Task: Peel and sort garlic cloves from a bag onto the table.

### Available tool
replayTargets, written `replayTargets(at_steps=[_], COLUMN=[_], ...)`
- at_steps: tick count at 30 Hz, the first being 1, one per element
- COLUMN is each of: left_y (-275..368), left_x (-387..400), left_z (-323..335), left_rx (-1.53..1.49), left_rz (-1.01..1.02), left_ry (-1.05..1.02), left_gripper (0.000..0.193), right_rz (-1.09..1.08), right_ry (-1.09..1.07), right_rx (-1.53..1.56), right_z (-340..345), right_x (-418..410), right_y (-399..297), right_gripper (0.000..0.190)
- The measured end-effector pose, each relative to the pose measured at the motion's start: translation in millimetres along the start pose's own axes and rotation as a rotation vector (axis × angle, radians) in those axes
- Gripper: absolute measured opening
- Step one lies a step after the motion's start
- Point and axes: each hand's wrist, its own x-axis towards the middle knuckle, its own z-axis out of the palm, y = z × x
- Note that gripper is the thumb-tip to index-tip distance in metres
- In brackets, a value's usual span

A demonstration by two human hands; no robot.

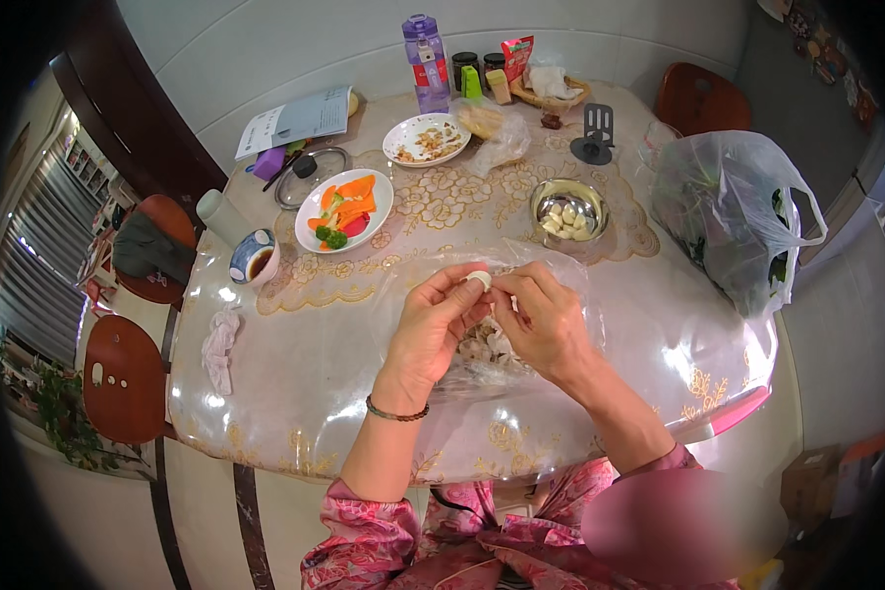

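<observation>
Between thumb and fingers, my left hand (436,313) grips a pale garlic clove (479,279). My right hand (544,313) meets it from the other side, its thumb and forefinger pinched together at the clove's edge; whether they grip a bit of skin is too small to tell. Beneath both hands a clear plastic bag (405,291) lies spread on the table, with a heap of garlic skins (487,345) on it, partly hidden by my hands. Beyond my right hand stands a shiny metal bowl (537,214) with several peeled garlic cloves (566,221) inside.
A white plate of cut vegetables (348,210), a small bowl of dark sauce (254,258) and a glass lid (310,177) stand left. Farther back are a plate of food scraps (428,140) and a purple bottle (426,66). A plastic bag of greens (737,214) fills the right edge.
</observation>
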Motion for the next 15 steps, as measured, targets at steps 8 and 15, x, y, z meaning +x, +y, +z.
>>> replayTargets(at_steps=[8,15], left_y=[-9.8,-1.1], left_x=[-1.4,-3.8], left_z=[4.8,5.1], left_rx=[0.198,0.207], left_rz=[0.167,0.1], left_ry=[0.064,-0.032], left_gripper=[0.023,0.022], right_rz=[-0.097,-0.047], right_ry=[0.039,0.073], right_rx=[-0.124,-0.049], right_z=[4.9,-2.5], right_x=[-2.7,3.9], right_y=[3.2,6.1], right_gripper=[0.017,0.018])
